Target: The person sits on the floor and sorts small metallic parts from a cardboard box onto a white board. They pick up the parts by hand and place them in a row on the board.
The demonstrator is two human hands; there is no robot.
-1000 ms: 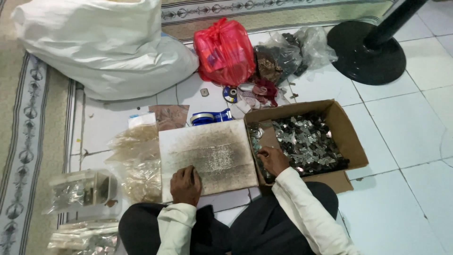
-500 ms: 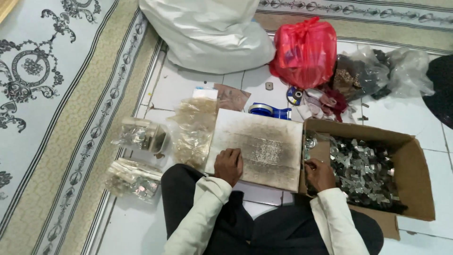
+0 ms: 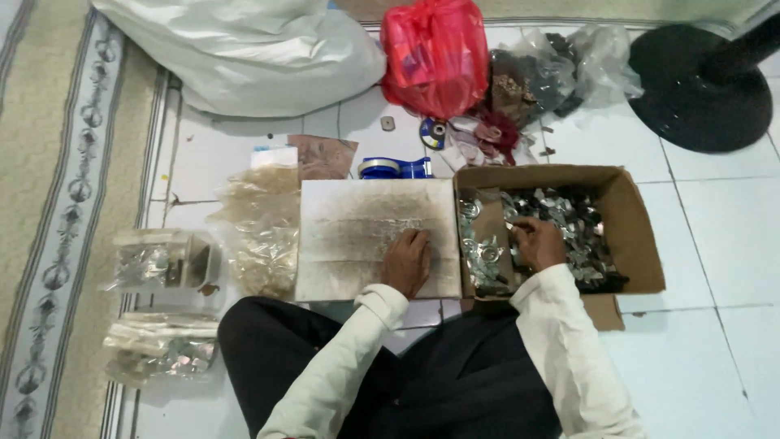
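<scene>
Grip first: right hand (image 3: 538, 242) is reaching into the cardboard box (image 3: 634, 219), fingers curling together on or just over the small shiny metal pieces (image 3: 569, 232); can't tell from this view whether a piece is actually being pinched. Left hand (image 3: 408, 260) is lying palm-down on the worn grey board (image 3: 374, 232), fingers bent, pressing it flat, holding nothing.

Key relation: pieces are lying directly under and ahead of the right grip, w/ the heap spreading away from the person and to the right, toward the box's far corner. Box is sitting touching the board's right edge, so right hand is clearly the nearer one; left hand is sitting across the box wall from the heap. No single long axis readable, pieces are jumbled and too small.

Around them, on the tiled floor (image 3: 715, 268): clear plastic bags (image 3: 260, 236) are lying just left of the board, two packed bundles (image 3: 158, 260) further left by the rug. Blue tape dispenser (image 3: 394, 168) is sitting just beyond the board, red bag (image 3: 435, 57) and big white sack (image 3: 244, 49) farther off, black round stand base (image 3: 699, 85) at far right.
</scene>
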